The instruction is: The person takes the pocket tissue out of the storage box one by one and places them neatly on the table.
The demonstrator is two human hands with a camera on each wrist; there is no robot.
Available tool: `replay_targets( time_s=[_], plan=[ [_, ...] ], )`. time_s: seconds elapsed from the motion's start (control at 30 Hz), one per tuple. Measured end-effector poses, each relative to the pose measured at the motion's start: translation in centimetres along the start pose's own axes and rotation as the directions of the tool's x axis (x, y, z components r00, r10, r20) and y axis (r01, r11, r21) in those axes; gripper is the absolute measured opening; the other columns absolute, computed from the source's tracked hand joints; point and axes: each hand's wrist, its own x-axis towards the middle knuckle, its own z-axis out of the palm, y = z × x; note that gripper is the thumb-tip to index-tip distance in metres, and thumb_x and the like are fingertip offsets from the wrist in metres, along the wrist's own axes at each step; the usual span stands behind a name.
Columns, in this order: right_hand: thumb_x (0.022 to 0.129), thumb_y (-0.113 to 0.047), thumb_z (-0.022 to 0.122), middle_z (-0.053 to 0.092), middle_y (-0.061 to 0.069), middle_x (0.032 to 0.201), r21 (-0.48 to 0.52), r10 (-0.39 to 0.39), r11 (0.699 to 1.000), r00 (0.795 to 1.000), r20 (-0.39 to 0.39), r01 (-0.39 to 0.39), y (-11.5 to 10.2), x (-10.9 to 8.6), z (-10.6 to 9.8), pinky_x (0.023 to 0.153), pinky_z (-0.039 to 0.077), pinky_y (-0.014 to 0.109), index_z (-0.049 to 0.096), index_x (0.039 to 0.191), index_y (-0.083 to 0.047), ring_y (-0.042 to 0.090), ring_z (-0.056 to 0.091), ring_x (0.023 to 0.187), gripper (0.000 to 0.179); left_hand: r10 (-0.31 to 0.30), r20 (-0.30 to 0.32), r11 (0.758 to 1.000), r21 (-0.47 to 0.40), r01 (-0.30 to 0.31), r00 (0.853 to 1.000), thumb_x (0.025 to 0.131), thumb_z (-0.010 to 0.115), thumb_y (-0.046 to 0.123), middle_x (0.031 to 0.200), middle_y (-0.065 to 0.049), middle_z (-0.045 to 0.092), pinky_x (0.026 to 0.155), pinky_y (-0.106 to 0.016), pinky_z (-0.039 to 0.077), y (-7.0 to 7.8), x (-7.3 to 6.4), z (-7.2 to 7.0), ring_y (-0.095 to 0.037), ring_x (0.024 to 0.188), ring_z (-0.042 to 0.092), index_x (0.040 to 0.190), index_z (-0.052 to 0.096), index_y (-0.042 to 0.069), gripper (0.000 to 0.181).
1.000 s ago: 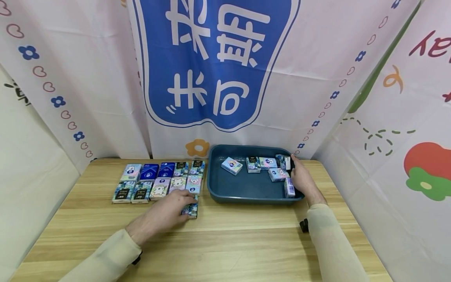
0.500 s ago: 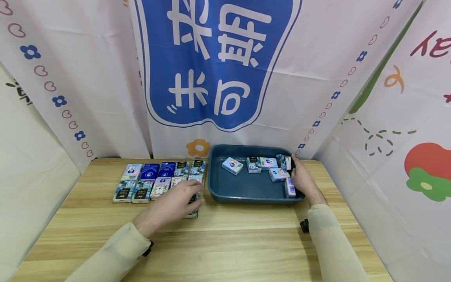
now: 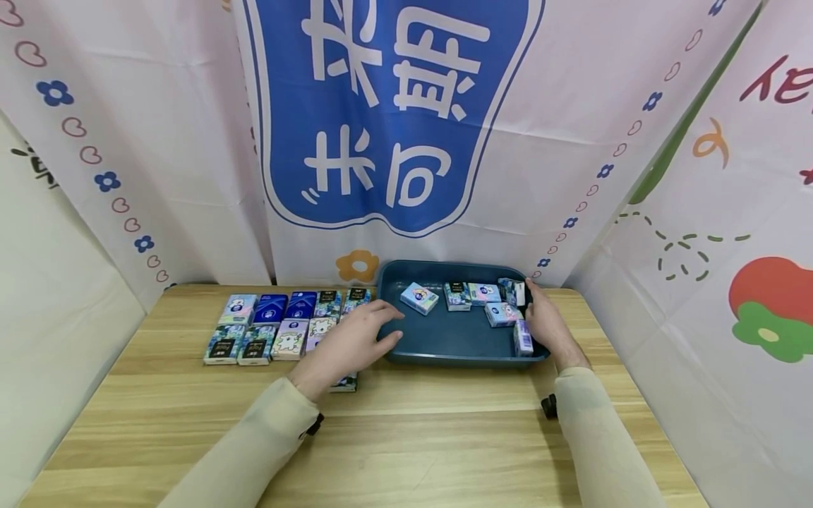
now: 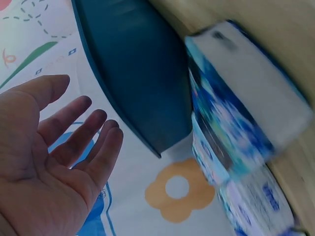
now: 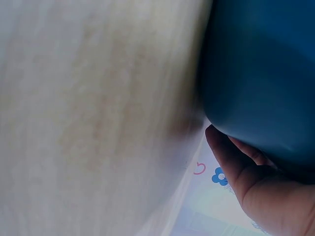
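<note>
My left hand [image 3: 354,340] hovers at the near left corner of a dark blue plastic tray [image 3: 444,361], fingers apart, holding nothing. In the left wrist view that hand [image 4: 64,152] has its palm showing and loosely bent fingers beside the tray wall [image 4: 138,69]. My right hand [image 3: 545,317] grips the tray's right end; the right wrist view shows its fingers [image 5: 229,157] against the outer wall. Inside the tray lie several tissue packs, among them a light blue one [image 3: 419,298] apart on the left. A floral tissue pack [image 3: 345,383] pokes out beneath my left hand.
Left of the tray, several tissue packs lie in two rows on the wooden table [image 3: 432,437], including a dark blue pack [image 3: 269,309] and a floral one [image 3: 222,344]. A printed cloth [image 3: 305,261] hangs directly behind the table.
My left hand has let go of the floral tissue pack in front of the rows and moved up and right to the tray's left edge. The right hand stays on the tray.
</note>
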Motion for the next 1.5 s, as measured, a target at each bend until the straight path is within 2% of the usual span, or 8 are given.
replay_targets(
  time_s=[0.5, 0.67, 0.83, 0.93, 1.07, 1.2, 1.33, 1.5],
  plan=[
    [0.122, -0.005, 0.033, 0.014, 0.033, 0.194, -0.019, 0.018, 1.000, 1.000, 0.014, -0.017, 0.1, 0.2, 0.0, 0.147, 0.022, 0.070, 0.008, 0.188, -0.005, 0.057, 0.023, 0.179, 0.071, -0.079, -0.057, 0.997, -0.029, 0.077, 0.995, 0.116, 0.078, 0.031, 0.161, -0.017, 0.071, 0.127, -0.053, 0.061, 0.9, 5.7, 3.1, -0.037, 0.149, 0.071, 0.156, 0.073, 0.006, 0.048],
    [0.122, -0.005, 0.034, 0.014, 0.032, 0.194, -0.013, 0.020, 1.000, 1.000, 0.016, -0.019, 0.0, 0.1, -0.1, 0.147, 0.022, 0.070, 0.009, 0.188, -0.005, 0.057, 0.023, 0.179, 0.071, -0.128, -0.052, 0.992, -0.028, 0.127, 0.990, 0.117, 0.076, 0.029, 0.165, -0.017, 0.068, 0.129, -0.053, 0.059, 0.9, 7.4, 4.3, -0.037, 0.152, 0.069, 0.157, 0.072, 0.007, 0.047],
    [0.123, -0.006, 0.034, 0.014, 0.032, 0.194, -0.015, 0.033, 0.999, 0.999, 0.020, -0.033, 0.2, 0.3, -0.1, 0.148, 0.022, 0.070, 0.009, 0.188, -0.005, 0.056, 0.023, 0.179, 0.070, -0.153, -0.059, 0.987, -0.060, 0.150, 0.986, 0.115, 0.078, 0.026, 0.171, -0.020, 0.064, 0.136, -0.058, 0.052, 0.5, 9.0, 5.6, -0.042, 0.159, 0.062, 0.158, 0.071, 0.005, 0.048],
    [0.123, -0.006, 0.034, 0.014, 0.032, 0.194, -0.018, 0.034, 0.999, 0.999, 0.020, -0.034, 0.3, 0.4, -0.1, 0.148, 0.022, 0.069, 0.009, 0.188, -0.005, 0.056, 0.023, 0.179, 0.070, -0.151, -0.086, 0.986, -0.079, 0.144, 0.985, 0.112, 0.081, 0.026, 0.172, -0.022, 0.062, 0.137, -0.062, 0.050, -0.4, 10.3, 6.9, -0.047, 0.161, 0.059, 0.157, 0.072, 0.004, 0.051],
    [0.122, -0.006, 0.033, 0.015, 0.032, 0.194, -0.021, 0.031, 0.999, 0.999, 0.019, -0.030, 0.2, 0.4, 0.0, 0.148, 0.023, 0.069, 0.009, 0.188, -0.004, 0.056, 0.023, 0.179, 0.070, -0.175, -0.077, 0.981, -0.093, 0.168, 0.982, 0.111, 0.083, 0.027, 0.176, -0.023, 0.059, 0.137, -0.064, 0.049, -1.4, 11.7, 8.2, -0.051, 0.163, 0.055, 0.159, 0.071, 0.005, 0.054],
    [0.123, -0.006, 0.033, 0.014, 0.031, 0.194, -0.018, 0.038, 0.999, 0.999, 0.021, -0.038, 0.1, 0.3, 0.0, 0.148, 0.022, 0.069, 0.009, 0.189, -0.005, 0.056, 0.023, 0.180, 0.070, -0.209, -0.019, 0.977, -0.035, 0.209, 0.978, 0.112, 0.082, 0.029, 0.177, -0.022, 0.057, 0.135, -0.062, 0.052, -1.4, 12.5, 8.4, -0.050, 0.162, 0.056, 0.161, 0.069, 0.007, 0.055],
    [0.122, -0.005, 0.034, 0.014, 0.032, 0.194, -0.017, 0.036, 0.999, 0.999, 0.024, -0.036, 0.0, 0.1, 0.1, 0.148, 0.022, 0.069, 0.008, 0.189, -0.005, 0.056, 0.023, 0.180, 0.071, -0.250, 0.037, 0.968, -0.004, 0.250, 0.968, 0.113, 0.081, 0.029, 0.179, -0.020, 0.056, 0.136, -0.059, 0.051, -1.1, 12.7, 8.3, -0.048, 0.162, 0.056, 0.163, 0.068, 0.008, 0.055],
    [0.122, -0.005, 0.034, 0.014, 0.032, 0.194, -0.013, 0.035, 0.999, 0.999, 0.026, -0.034, -0.2, 0.1, 0.0, 0.148, 0.022, 0.069, 0.007, 0.189, -0.006, 0.056, 0.023, 0.179, 0.071, -0.261, 0.032, 0.965, 0.000, 0.261, 0.965, 0.111, 0.085, 0.032, 0.173, -0.017, 0.060, 0.131, -0.056, 0.056, -0.3, 12.1, 7.7, -0.044, 0.157, 0.060, 0.159, 0.071, 0.010, 0.055]
  ],
)
